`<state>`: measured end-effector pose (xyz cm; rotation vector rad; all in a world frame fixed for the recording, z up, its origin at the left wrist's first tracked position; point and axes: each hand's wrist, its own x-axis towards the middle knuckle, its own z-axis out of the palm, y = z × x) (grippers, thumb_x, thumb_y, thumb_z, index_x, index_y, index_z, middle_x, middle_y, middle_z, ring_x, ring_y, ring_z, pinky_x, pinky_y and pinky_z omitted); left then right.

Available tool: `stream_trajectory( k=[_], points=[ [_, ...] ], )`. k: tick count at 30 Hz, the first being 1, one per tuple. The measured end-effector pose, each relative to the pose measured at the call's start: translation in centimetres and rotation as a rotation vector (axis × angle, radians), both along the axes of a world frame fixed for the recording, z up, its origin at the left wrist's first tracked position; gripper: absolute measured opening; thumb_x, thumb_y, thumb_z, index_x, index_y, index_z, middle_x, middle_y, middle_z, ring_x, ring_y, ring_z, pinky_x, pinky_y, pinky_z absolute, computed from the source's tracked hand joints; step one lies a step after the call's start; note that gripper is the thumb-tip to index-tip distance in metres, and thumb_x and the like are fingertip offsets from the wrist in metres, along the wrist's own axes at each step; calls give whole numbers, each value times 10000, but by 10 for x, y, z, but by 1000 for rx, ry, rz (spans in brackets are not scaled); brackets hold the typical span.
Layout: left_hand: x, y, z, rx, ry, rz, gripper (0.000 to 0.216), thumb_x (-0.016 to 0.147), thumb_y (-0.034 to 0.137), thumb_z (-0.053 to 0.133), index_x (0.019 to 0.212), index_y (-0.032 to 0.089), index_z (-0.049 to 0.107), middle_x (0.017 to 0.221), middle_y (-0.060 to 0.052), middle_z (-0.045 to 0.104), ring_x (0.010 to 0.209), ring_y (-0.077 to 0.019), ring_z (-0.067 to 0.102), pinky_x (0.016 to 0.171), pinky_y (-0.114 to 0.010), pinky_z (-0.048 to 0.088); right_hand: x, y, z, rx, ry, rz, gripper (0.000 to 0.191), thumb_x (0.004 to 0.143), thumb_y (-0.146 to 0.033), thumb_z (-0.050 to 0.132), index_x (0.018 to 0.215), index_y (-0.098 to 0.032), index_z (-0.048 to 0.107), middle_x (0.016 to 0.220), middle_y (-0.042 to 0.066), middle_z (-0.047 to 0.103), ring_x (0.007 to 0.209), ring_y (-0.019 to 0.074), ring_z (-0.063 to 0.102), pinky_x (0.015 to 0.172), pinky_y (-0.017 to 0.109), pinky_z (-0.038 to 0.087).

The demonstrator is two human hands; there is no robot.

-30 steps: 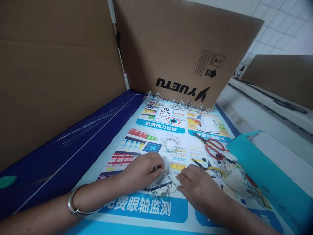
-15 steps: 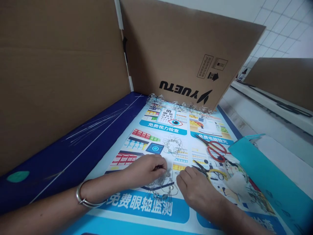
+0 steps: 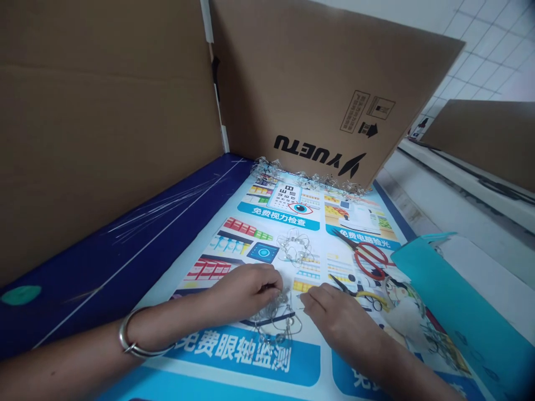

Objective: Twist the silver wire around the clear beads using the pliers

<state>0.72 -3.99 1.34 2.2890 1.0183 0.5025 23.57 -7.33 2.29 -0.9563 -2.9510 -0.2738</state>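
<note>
My left hand (image 3: 251,292) is closed, pinching a tangled piece of silver wire with clear beads (image 3: 276,331). Loops of this beaded wire hang below the fingers over the printed table cover. Just to the right, my right hand (image 3: 334,314) has its thumb and fingers pressed together; whatever is between the fingertips is too fine to make out. Beyond the hands lies a ring of wire loops and beads (image 3: 295,246). Pliers with yellow handles (image 3: 368,293) lie close behind my right hand, and red-handled scissors (image 3: 371,260) are farther back.
More beaded wire pieces (image 3: 309,181) line the foot of the cardboard panel (image 3: 317,83) at the back. Another cardboard wall (image 3: 104,111) stands on the left. At right sit a teal folded box (image 3: 463,317), white fluff (image 3: 405,314) and loose wire (image 3: 443,345).
My right hand has shifted slightly away from the left hand. The left hand keeps its hold on the beaded wire, which hangs a little differently. The view has moved slightly.
</note>
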Motion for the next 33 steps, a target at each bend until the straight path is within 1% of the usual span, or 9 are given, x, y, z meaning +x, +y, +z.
stream_trajectory(
  k=[3,8,13,17,21,23,26,28,33],
  points=[
    [-1,0,2,5,19,31,172,826,146,434,796,180,600,745,-2,600,699,-142,528,626,-230,370,-8,1,6,26,-135,36,194,774,-29,496,941,-121,529,844,87,567,741,208,510,580,310,411],
    [-8,2,3,-18,4,68,171,822,148,434,776,173,596,720,2,588,677,-135,519,615,-230,360,-21,5,12,75,-291,93,163,715,-11,518,819,-136,517,737,79,545,629,195,494,449,277,339],
    [-11,3,0,-58,-31,93,157,816,135,441,772,175,586,728,12,588,675,-127,523,602,-223,354,-31,7,10,68,-314,63,165,690,-9,520,778,-147,508,696,73,529,586,190,484,402,275,287],
    [-11,3,-1,-61,-31,94,151,809,129,447,763,175,583,732,13,589,676,-127,524,603,-221,355,-32,9,6,69,-278,26,156,719,-7,495,802,-138,507,712,80,540,605,188,485,429,276,295],
    [-12,3,0,-50,-25,88,150,811,134,446,756,175,579,722,14,586,666,-124,524,596,-216,352,-22,15,-1,0,-126,17,165,744,-24,472,820,-169,488,774,56,532,676,187,472,524,294,333],
    [-12,3,0,-38,-23,88,149,812,141,448,752,176,581,726,11,588,667,-127,524,590,-216,349,-17,18,-5,-67,4,-33,135,754,-57,466,776,-190,470,771,37,516,698,181,457,562,299,337],
    [-12,3,-2,-32,-36,89,142,810,144,454,749,175,578,730,8,588,665,-126,524,587,-215,345,-13,18,-9,-209,215,-94,104,751,-88,459,776,-189,464,833,41,515,778,177,453,634,299,352],
    [-12,3,-3,-40,-48,90,138,809,143,456,749,173,576,722,10,586,660,-123,524,587,-214,345,-14,17,-11,-301,358,-96,112,747,-83,444,788,-187,458,852,46,512,815,175,452,674,296,362],
    [-11,2,-4,-45,-29,90,138,807,144,456,758,175,581,717,15,586,662,-121,526,594,-214,348,-15,17,-15,-380,609,-82,129,724,-75,454,763,-197,438,816,40,497,794,168,462,679,297,381]
  ],
)
